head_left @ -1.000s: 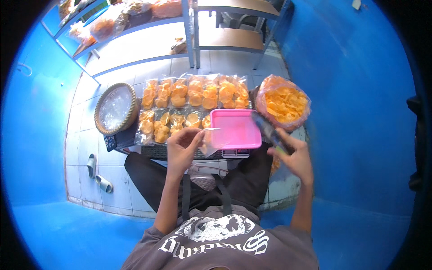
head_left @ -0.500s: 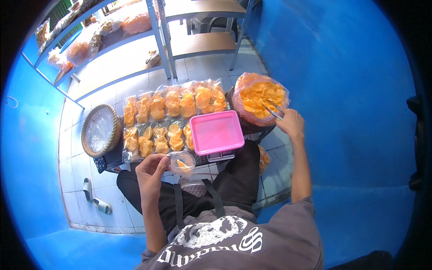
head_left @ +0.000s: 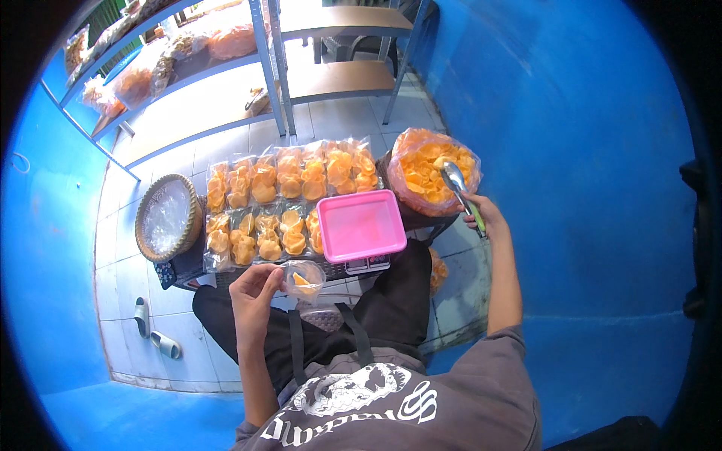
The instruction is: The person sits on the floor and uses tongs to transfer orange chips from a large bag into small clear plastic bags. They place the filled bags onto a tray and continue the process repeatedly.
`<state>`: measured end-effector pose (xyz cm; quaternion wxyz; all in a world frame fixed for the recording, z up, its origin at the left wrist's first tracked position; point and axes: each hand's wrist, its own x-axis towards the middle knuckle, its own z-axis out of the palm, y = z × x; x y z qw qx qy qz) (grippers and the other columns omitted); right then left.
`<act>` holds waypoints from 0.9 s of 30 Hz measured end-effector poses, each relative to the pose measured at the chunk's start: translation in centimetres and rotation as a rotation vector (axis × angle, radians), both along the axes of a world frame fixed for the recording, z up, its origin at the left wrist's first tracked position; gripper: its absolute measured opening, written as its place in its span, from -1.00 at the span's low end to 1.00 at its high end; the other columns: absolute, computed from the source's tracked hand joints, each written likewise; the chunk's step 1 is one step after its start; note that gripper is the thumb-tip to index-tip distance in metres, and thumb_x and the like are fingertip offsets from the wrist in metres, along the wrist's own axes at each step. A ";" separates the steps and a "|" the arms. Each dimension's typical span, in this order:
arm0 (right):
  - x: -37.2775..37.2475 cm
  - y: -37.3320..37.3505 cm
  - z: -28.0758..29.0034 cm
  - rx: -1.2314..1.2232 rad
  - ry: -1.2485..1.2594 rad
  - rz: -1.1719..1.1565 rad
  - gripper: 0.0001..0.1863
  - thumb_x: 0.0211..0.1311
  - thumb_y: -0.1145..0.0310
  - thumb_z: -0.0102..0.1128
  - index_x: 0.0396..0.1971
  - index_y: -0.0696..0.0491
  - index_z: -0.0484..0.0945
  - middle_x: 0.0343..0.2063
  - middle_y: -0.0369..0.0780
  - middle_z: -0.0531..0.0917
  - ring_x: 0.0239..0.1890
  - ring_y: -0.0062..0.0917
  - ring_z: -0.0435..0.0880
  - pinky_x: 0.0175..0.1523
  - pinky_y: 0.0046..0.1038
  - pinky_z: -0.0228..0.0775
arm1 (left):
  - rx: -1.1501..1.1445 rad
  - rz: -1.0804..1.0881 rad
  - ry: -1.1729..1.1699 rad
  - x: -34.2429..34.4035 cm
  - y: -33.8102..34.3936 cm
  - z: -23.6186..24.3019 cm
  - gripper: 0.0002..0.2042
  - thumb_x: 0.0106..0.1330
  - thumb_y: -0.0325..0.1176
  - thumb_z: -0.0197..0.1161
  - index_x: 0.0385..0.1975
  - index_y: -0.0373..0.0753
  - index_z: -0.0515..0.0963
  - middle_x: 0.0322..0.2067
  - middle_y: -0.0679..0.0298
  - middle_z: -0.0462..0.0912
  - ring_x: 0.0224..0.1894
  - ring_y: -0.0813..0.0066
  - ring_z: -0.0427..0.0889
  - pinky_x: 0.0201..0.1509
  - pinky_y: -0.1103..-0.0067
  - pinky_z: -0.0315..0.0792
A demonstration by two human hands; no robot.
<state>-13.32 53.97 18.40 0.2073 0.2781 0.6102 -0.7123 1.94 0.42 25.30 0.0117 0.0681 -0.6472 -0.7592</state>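
Observation:
My left hand [head_left: 254,292] pinches the rim of a clear plastic bag [head_left: 314,279], whose round mouth faces up. An orange chip [head_left: 303,283] shows inside it. Held in my right hand [head_left: 489,215] are metal tongs [head_left: 453,177] with a green grip. Their tips reach over a large pink plastic bag [head_left: 421,188] full of orange chips [head_left: 421,165]. A paler chip lies right at the tips; whether it is gripped I cannot tell. Between my hands, a pink tray [head_left: 361,225] rests on a small scale [head_left: 368,264].
Rows of filled chip bags [head_left: 289,171] cover the low table beyond the tray. At left stands a round woven basket [head_left: 185,239] of clear bags. Metal shelves [head_left: 338,79] rise at the back, a blue wall [head_left: 587,188] at right. Slippers [head_left: 165,344] lie on the tiles.
The tongs have turned over the pink bag, now showing their broad side and green grip. My right hand has shifted slightly down. The left hand still holds the clear bag, a little lower.

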 end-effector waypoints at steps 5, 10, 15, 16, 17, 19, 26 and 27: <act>1.9 0.1 -2.4 -0.747 0.016 -0.069 -0.69 0.54 0.07 0.09 0.02 -0.02 0.48 -0.39 -0.28 0.50 -0.64 -0.71 0.32 -0.64 -0.64 0.11 | 0.019 -0.040 -0.006 -0.5 0.7 0.1 -0.87 0.42 -0.48 0.36 -0.15 -0.41 0.68 -0.33 0.28 0.71 -0.31 0.62 0.64 -0.17 0.62 0.55; 2.9 -0.3 -4.2 -0.889 0.005 -0.124 -0.71 0.54 0.04 0.08 0.03 -0.10 0.49 -0.39 -0.27 0.49 -0.62 -0.69 0.32 -0.61 -0.65 0.14 | 0.018 -0.051 -0.007 -0.5 0.9 0.0 -0.87 0.42 -0.49 0.35 -0.15 -0.41 0.68 -0.33 0.29 0.71 -0.31 0.62 0.64 -0.16 0.62 0.55; 2.8 0.2 -3.2 -0.572 0.060 -0.063 -0.62 0.49 -0.01 0.13 0.06 -0.05 0.49 -0.42 -0.25 0.52 -0.62 -0.67 0.36 -0.60 -0.62 0.20 | 0.000 -0.032 -0.024 -0.2 0.7 -0.1 -0.87 0.42 -0.49 0.35 -0.16 -0.42 0.67 -0.33 0.28 0.71 -0.31 0.62 0.65 -0.17 0.62 0.54; 2.7 0.0 -2.6 -0.396 0.041 -0.103 -0.60 0.46 -0.03 0.17 0.04 -0.05 0.50 -0.43 -0.26 0.52 -0.63 -0.68 0.37 -0.60 -0.61 0.21 | 0.000 -0.026 -0.022 -0.2 0.6 -0.1 -0.87 0.42 -0.49 0.35 -0.16 -0.42 0.67 -0.33 0.28 0.71 -0.31 0.62 0.65 -0.16 0.62 0.55; 2.6 -0.2 -1.9 -0.178 0.093 -0.046 -0.58 0.42 -0.05 0.21 0.05 -0.05 0.53 -0.47 -0.28 0.51 -0.63 -0.68 0.38 -0.60 -0.61 0.22 | -0.002 -0.022 -0.023 0.0 0.4 -0.1 -0.87 0.42 -0.49 0.35 -0.16 -0.42 0.67 -0.33 0.28 0.71 -0.31 0.62 0.65 -0.16 0.62 0.55; 2.4 -0.3 0.2 0.351 0.136 -0.039 -0.53 0.34 -0.08 0.29 0.06 -0.06 0.61 -0.53 -0.33 0.49 -0.62 -0.70 0.41 -0.59 -0.62 0.23 | 0.005 -0.019 -0.025 0.1 0.4 0.0 -0.87 0.42 -0.49 0.35 -0.16 -0.42 0.67 -0.33 0.29 0.71 -0.31 0.62 0.65 -0.16 0.62 0.55; 0.8 -4.3 4.1 1.326 0.216 0.356 -0.39 0.02 -0.03 0.50 0.06 -0.03 0.72 -0.04 0.02 0.75 -0.03 -0.06 0.76 0.07 -0.12 0.58 | 0.016 -0.061 -0.017 -0.3 1.6 0.1 -0.87 0.42 -0.48 0.35 -0.14 -0.41 0.67 -0.32 0.29 0.72 -0.30 0.63 0.65 -0.14 0.62 0.57; 0.5 -5.1 4.0 1.355 0.197 0.358 -0.40 0.01 -0.03 0.50 0.05 -0.04 0.73 -0.06 0.02 0.76 -0.03 -0.06 0.76 0.07 -0.11 0.58 | 0.033 -0.079 0.003 -0.4 1.8 0.2 -0.86 0.42 -0.48 0.35 -0.14 -0.41 0.67 -0.32 0.29 0.72 -0.29 0.63 0.65 -0.14 0.62 0.57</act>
